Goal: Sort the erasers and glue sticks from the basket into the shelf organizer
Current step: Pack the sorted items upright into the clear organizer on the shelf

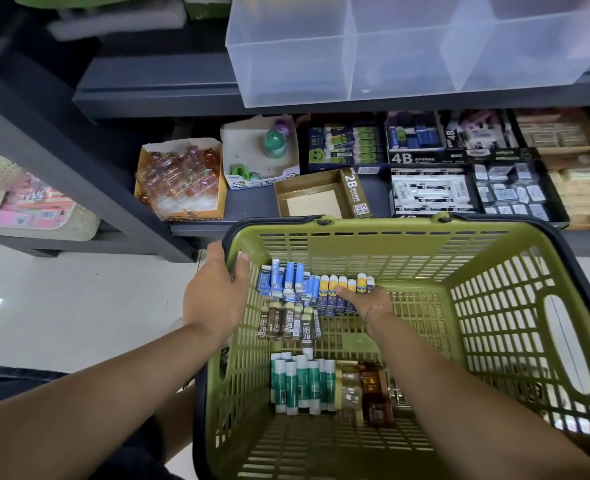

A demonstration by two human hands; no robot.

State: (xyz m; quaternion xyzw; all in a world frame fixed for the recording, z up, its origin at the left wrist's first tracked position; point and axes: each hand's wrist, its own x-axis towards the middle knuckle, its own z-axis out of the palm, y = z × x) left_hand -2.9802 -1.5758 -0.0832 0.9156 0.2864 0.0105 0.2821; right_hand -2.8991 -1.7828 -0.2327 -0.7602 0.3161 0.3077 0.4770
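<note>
Left grip is closed round the far-left rim of the green basket. Right grip rests on yellow-capped erasers at the basket's far end; whether it is open or gripping cannot be told. Glue sticks lie inside the basket, near-left.

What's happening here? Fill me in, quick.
A person works over a green basket beside a shelf. The left hand grips the basket's far rim. The right hand reaches inside and touches a row of blue-and-yellow erasers. Green-and-white glue sticks sit nearer the person. The clear organizer on the shelf above looks empty, so sorting has hardly begun.
</note>
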